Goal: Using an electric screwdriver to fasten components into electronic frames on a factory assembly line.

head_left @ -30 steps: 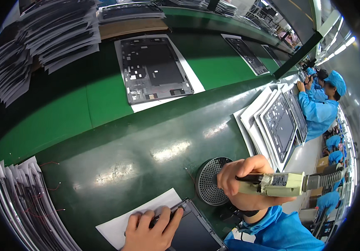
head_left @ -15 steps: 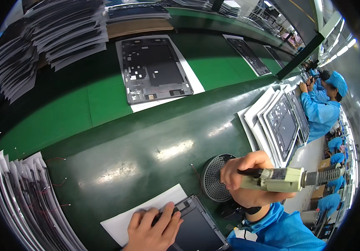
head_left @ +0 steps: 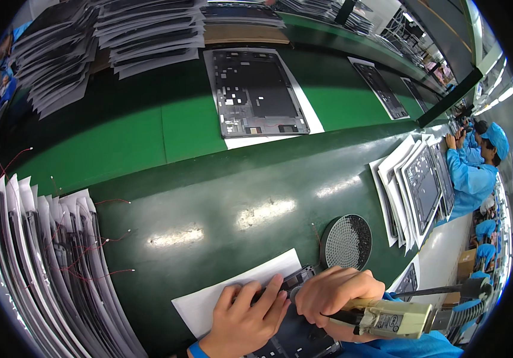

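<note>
My right hand [head_left: 337, 295] is wrapped round a pale green electric screwdriver [head_left: 390, 319], its tip end down at the far edge of a dark, flat tablet-like panel [head_left: 295, 340]. Fingers spread, my left hand [head_left: 241, 319] rests on that panel's edge, with its fingertips close to the screwdriver's tip. Under the panel lies a white sheet [head_left: 226, 301]. My hands cover much of the panel, and the exact contact point of the tip is hidden. Just beyond my right hand stands a round perforated screw tray [head_left: 346, 241], with small dark pieces gathered on its right side.
Upright panels with paper between them [head_left: 53, 268] fill the left, thin red wires sticking out. Another panel [head_left: 262, 92] lies on the green belt [head_left: 190, 131]. Stacked panels [head_left: 420, 185] stand at right, near a co-worker in blue [head_left: 474, 173]. More stacks [head_left: 149, 36] are at the back.
My right hand has brought the screwdriver down and left from above the screw tray to the panel's edge. The view has shifted, and my left hand stays on the panel.
</note>
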{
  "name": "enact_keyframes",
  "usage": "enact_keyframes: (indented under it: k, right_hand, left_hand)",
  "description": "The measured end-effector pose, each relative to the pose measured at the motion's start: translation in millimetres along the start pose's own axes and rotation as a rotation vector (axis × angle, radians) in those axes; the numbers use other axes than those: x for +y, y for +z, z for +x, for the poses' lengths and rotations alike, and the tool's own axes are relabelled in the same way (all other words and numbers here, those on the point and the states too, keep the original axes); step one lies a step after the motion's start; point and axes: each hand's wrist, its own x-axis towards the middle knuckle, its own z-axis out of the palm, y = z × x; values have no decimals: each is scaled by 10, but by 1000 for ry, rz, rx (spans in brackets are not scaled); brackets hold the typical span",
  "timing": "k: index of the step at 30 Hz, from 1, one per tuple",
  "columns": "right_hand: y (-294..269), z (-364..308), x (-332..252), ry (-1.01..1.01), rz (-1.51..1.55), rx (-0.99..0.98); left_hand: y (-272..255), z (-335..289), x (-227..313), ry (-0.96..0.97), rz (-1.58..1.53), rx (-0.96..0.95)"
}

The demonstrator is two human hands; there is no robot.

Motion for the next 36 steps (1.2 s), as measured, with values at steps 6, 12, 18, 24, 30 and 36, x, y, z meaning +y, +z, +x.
enact_keyframes:
  k: [6, 12, 18, 24, 30, 36]
  right_hand:
    - [5, 68, 100, 53, -72, 18]
    - [-33, -6, 73, 96, -217, -2]
    - [-126, -7, 40, 84, -71, 0]
    - [-204, 4, -174, 96, -60, 89]
    - [-281, 49, -362, 64, -29, 91]
    - [-326, 155, -547, 108, -10, -23]
  left_hand:
    - [75, -11, 10, -61, -7, -8]
    - [121, 14, 62, -49, -27, -19]
    - [186, 74, 103, -56, -17, -20]
    - [319, 37, 103, -35, 29, 16]
    - [331, 135, 150, -189, -165, 122]
    - [179, 383, 255, -131, -302, 142]
